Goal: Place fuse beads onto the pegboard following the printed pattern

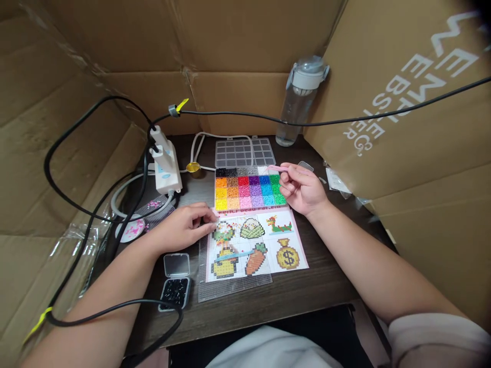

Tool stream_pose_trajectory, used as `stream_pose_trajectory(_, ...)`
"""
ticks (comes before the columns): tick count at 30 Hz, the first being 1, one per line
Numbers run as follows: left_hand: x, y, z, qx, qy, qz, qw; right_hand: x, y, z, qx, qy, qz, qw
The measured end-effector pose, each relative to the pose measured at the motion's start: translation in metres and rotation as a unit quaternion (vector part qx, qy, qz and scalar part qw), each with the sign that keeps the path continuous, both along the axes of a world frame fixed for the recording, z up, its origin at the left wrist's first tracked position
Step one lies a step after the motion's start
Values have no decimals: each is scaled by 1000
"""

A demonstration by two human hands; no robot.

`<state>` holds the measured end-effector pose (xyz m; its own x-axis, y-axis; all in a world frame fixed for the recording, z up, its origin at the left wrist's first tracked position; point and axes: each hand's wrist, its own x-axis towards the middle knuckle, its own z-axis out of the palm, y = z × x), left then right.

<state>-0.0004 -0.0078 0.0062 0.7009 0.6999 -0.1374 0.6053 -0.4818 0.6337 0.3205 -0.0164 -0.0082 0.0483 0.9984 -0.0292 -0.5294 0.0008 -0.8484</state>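
Multicoloured beads (pixel 249 190) between hands (pixel 191 225) (pixel 304 190), pink tweezers (pixel 276 168) in right

Has L forearm (pixel 115 286) slanting fwd & R twd bead tray (pixel 251 208). Holds L hand (pixel 195 222) just off tray's near-L corner, back up, fingers loosely bent, thumb stretched out. Has R forearm (pixel 356 255) slanting in from near-R of tray. Holds R hand (pixel 301 186) at tray's R edge, thumb & index pinched tog., other fingers curled.

Right hand (pixel 301 188), pink tweezers (pixel 279 168); beads (pixel 244 190), pattern sheet (pixel 287 253)
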Motion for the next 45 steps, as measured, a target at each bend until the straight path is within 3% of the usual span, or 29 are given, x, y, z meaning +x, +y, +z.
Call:
stream_pose_trajectory(22,2,-3,3,36,12,-22,999,-1,-1,-6,-9,-30,4,1000)
stream_pose_trajectory(31,3,-4,1,45,5,-15,999,-3,-2,-6,-55,-15,13,998)
stream_pose_trajectory(45,0,-2,-3,40,9,-21,999,-4,-2,-5,-69,4,22,997)
